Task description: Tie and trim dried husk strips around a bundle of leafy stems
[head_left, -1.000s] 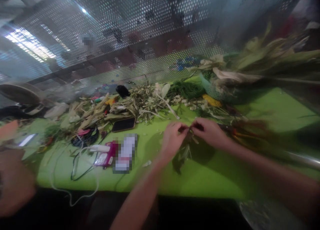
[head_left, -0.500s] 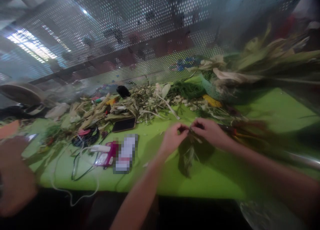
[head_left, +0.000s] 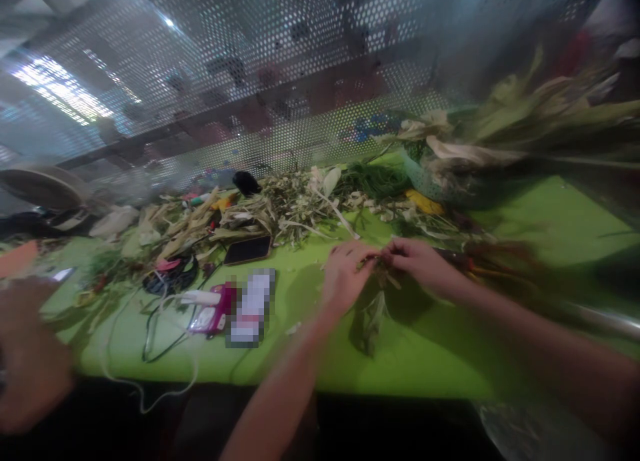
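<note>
Dried leaf piece (head_left: 373,319) in the hands, not set down

The left hand (head_left: 349,274) and right hand (head_left: 419,262) pinch its top between nearly closed fingertips, above the near middle of the green table (head_left: 425,361). How much is finished cannot be told. Dry scraps (head_left: 295,204) heap along the far side; a dark phone (head_left: 248,250) lies left; a perforated screen (head_left: 280,124) stands beyond.

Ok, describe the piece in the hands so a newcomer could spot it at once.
On the bright green table, look right of the dark-screened phone, to where the left hand and right hand meet. The small leafy piece hangs below that meeting point. Unlike the heap of dry leaves behind, it is pinched by both hands.
</note>
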The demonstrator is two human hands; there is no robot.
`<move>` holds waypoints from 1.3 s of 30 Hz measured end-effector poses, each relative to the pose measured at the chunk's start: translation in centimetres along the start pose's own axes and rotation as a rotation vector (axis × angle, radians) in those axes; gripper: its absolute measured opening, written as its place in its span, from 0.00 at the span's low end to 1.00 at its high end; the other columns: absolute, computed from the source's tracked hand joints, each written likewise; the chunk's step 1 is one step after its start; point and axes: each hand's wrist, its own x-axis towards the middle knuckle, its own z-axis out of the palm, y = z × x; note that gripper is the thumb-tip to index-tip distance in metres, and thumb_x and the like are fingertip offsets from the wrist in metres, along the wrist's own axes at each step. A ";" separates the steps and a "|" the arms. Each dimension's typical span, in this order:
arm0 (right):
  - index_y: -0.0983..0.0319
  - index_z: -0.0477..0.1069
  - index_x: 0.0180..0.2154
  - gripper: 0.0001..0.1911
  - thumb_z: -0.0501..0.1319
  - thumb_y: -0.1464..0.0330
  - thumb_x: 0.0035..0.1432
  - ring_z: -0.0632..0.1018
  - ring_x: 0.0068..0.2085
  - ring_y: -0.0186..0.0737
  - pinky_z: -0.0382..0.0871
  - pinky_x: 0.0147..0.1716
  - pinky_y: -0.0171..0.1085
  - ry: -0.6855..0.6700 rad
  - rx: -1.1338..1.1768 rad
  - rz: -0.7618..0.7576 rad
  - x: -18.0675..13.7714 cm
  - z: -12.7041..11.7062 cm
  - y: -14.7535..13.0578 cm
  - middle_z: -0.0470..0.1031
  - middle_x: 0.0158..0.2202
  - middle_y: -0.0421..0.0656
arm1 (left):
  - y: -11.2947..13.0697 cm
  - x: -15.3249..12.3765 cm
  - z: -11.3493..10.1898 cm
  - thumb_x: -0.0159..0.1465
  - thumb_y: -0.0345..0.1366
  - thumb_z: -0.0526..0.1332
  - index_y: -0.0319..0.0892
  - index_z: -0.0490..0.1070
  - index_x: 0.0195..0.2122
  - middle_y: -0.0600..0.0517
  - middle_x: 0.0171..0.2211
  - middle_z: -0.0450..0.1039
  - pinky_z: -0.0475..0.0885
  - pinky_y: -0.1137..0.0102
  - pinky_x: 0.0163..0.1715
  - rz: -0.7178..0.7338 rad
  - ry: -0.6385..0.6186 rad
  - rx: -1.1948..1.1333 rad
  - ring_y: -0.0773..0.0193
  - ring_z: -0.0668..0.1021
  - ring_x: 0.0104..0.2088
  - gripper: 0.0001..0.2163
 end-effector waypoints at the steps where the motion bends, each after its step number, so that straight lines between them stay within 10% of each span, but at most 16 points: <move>1: 0.62 0.68 0.28 0.12 0.64 0.61 0.51 0.67 0.22 0.30 0.60 0.23 0.33 -0.001 0.018 -0.001 0.0 0.0 0.0 0.68 0.22 0.37 | 0.0 0.0 0.0 0.63 0.33 0.62 0.48 0.77 0.38 0.52 0.37 0.79 0.66 0.60 0.46 0.017 -0.003 0.014 0.59 0.76 0.41 0.05; 11: 0.62 0.67 0.29 0.17 0.67 0.56 0.51 0.68 0.21 0.31 0.62 0.23 0.34 -0.039 0.047 0.026 -0.1 0.1 -0.2 0.68 0.22 0.37 | -0.2 -0.2 0.2 0.64 0.36 0.60 0.46 0.76 0.37 0.51 0.36 0.78 0.66 0.61 0.45 0.048 0.022 0.054 0.61 0.75 0.39 0.05; 28: 0.60 0.64 0.30 0.07 0.60 0.66 0.55 0.73 0.24 0.33 0.67 0.27 0.34 0.017 0.022 0.036 0.2 -0.4 -0.7 0.70 0.23 0.37 | -0.4 0.0 -0.4 0.63 0.34 0.59 0.41 0.68 0.35 0.52 0.34 0.72 0.69 0.69 0.42 -0.444 -0.020 -0.628 0.66 0.74 0.37 0.02; 39: 0.61 0.77 0.30 0.09 0.65 0.63 0.49 0.74 0.32 0.38 0.67 0.35 0.38 0.080 -0.172 -0.089 0.2 -0.7 -1.2 0.77 0.29 0.41 | -0.8 0.2 0.3 0.64 0.33 0.57 0.42 0.66 0.36 0.51 0.33 0.71 0.70 0.68 0.41 -0.487 0.048 -0.598 0.66 0.74 0.36 0.02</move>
